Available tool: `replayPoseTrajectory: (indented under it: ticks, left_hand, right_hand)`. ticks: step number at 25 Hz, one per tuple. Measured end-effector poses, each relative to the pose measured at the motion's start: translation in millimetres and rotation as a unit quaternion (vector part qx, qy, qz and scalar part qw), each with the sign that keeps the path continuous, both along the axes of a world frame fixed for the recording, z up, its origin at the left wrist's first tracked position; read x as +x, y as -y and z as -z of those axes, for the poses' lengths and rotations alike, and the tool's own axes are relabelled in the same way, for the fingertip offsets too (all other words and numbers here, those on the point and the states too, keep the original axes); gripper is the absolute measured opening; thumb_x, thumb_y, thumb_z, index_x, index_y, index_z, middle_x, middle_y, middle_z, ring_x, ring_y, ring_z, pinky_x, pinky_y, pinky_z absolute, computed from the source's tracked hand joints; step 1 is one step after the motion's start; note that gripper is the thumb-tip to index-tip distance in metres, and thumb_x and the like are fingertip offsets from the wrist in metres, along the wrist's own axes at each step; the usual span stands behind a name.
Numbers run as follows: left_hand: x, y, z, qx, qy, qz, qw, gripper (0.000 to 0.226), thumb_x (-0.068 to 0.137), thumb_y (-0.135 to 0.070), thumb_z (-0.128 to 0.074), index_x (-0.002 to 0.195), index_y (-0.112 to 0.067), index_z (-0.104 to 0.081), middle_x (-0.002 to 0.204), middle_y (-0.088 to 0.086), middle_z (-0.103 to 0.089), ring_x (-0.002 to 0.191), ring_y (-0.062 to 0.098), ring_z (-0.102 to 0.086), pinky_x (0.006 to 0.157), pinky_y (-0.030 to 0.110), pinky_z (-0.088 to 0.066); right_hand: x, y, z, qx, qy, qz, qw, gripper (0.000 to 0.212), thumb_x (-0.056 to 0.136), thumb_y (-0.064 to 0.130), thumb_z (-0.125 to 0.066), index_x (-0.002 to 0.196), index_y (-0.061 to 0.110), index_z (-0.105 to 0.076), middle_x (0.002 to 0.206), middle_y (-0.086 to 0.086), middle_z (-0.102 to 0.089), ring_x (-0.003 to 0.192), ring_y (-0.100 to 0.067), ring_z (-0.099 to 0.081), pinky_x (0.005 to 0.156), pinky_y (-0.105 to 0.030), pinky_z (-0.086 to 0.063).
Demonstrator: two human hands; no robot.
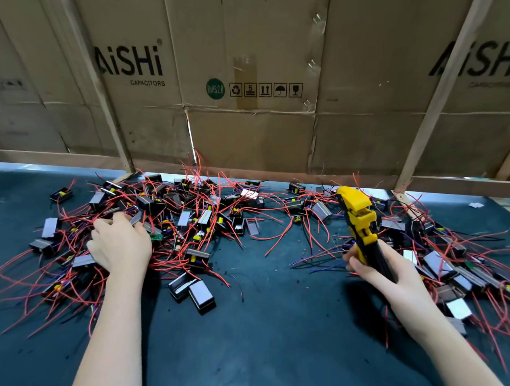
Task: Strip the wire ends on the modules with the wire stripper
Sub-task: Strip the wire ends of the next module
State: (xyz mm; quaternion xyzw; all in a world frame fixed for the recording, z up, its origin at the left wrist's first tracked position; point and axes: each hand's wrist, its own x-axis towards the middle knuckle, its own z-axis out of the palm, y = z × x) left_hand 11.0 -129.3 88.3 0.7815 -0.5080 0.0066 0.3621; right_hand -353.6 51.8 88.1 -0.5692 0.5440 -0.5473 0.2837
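My right hand point(383, 269) grips the yellow wire stripper point(358, 220) by its handles, head raised over the tabletop point(269, 328). My left hand point(119, 244) rests, fingers point(105, 224) loosely spread, on the left heap of modules point(183, 215) with red wires.

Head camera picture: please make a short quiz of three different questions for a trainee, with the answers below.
1. True or false: the right hand holds the yellow wire stripper.
2. Multiple choice: what is the left hand doing? A) resting on bare mat B) reaching into the left pile of modules C) holding the stripper
3. Short answer: what colour are most wires on the green mat?

Key
1. True; the tool head points away from the person, above the mat.
2. B; whether the fingers already hold a module cannot be told.
3. Red.
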Motion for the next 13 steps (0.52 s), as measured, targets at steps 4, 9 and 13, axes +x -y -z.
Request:
replayPoseTrajectory:
  ticks: [4,9,13]
  left_hand:
    - [-0.9,0.9,-4.1,-0.007,-0.014,-0.006,1.000,0.034,0.092,-0.016,-0.061,0.121,0.000,-0.053,0.123,0.028,-0.059,0.117,0.047,-0.051,0.099,0.053,-0.033]
    - [-3.1,-2.1,-3.1,0.044,0.021,-0.040,0.998,0.037,0.096,-0.025,-0.056,0.118,0.004,-0.061,0.129,0.035,-0.050,0.121,0.048,-0.041,0.101,0.049,-0.030]
    - [-3.6,-1.4,-2.4,0.038,0.014,-0.024,0.999,0.039,0.096,-0.031,-0.057,0.118,0.002,-0.057,0.123,0.031,-0.057,0.121,0.046,-0.044,0.098,0.047,-0.029]
  right_hand:
    - [-0.6,0.9,1.2,-0.004,-0.007,-0.004,1.000,0.030,0.077,0.038,-0.066,0.095,0.013,-0.066,0.094,-0.004,-0.069,0.094,-0.016,-0.064,0.085,-0.018,-0.046]
    - [-0.6,0.0,0.9,-0.008,-0.012,-0.007,1.000,0.032,0.076,0.039,-0.067,0.095,0.012,-0.065,0.092,-0.002,-0.069,0.091,-0.014,-0.064,0.084,-0.017,-0.046]
    - [-0.2,0.3,0.8,-0.012,-0.008,-0.010,1.000,0.030,0.077,0.037,-0.067,0.094,0.012,-0.065,0.092,-0.003,-0.069,0.091,-0.016,-0.064,0.083,-0.019,-0.046]
